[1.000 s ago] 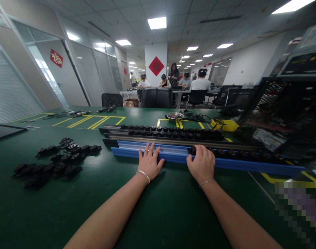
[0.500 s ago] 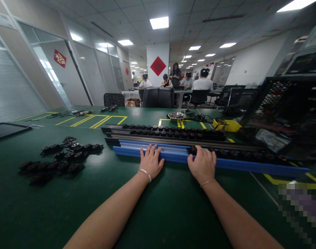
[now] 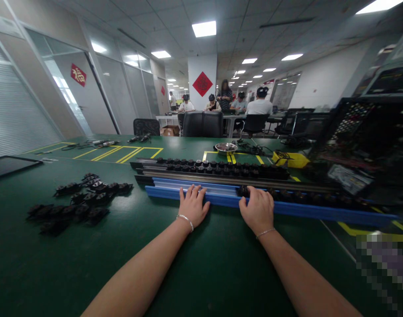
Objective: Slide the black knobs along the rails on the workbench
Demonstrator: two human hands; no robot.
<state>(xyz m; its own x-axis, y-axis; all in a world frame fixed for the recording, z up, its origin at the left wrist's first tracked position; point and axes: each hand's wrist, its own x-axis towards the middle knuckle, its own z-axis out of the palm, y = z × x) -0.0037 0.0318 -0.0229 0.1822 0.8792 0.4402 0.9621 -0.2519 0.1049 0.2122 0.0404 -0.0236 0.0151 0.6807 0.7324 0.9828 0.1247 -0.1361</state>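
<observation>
Blue rail [image 3: 224,200] lies across the desk [image 3: 214,264], close in front of the person. On its bare stretch the left hand [image 3: 193,206] rests flat and open, gripping nothing. The right hand [image 3: 258,209] curls over the first of the black parts [image 3: 303,197] seated in it; whether it grips one is hidden. Over the last second both hands have barely shifted.

Blue rail [image 3: 221,200] smooth glossy plastic; table [image 3: 89,264] matt green mat.

Bare forearms; thin silver bracelet [image 3: 185,219] ea. wrist
</observation>
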